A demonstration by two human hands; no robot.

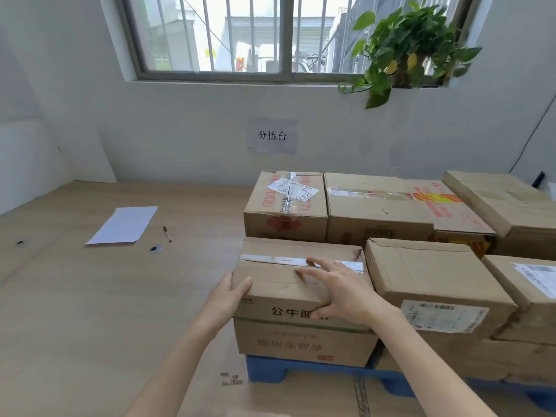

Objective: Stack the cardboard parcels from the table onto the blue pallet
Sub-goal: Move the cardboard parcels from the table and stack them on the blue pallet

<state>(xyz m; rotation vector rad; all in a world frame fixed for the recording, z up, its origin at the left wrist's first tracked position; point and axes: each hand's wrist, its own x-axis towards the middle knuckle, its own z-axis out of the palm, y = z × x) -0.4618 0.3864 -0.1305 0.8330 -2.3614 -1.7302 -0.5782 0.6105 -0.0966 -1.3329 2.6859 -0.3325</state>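
Note:
A taped cardboard parcel with black printed characters on its front sits on top of another box at the near left corner of the blue pallet. My left hand wraps the parcel's near left corner. My right hand lies flat on its top with fingers spread and the thumb down the front face. Several more parcels are stacked on the pallet behind and to the right, among them a labelled box and a plain one.
A wooden table spreads to the left, bearing a white sheet of paper and a pen. A wall with a paper sign stands behind. A potted plant sits on the window sill at upper right.

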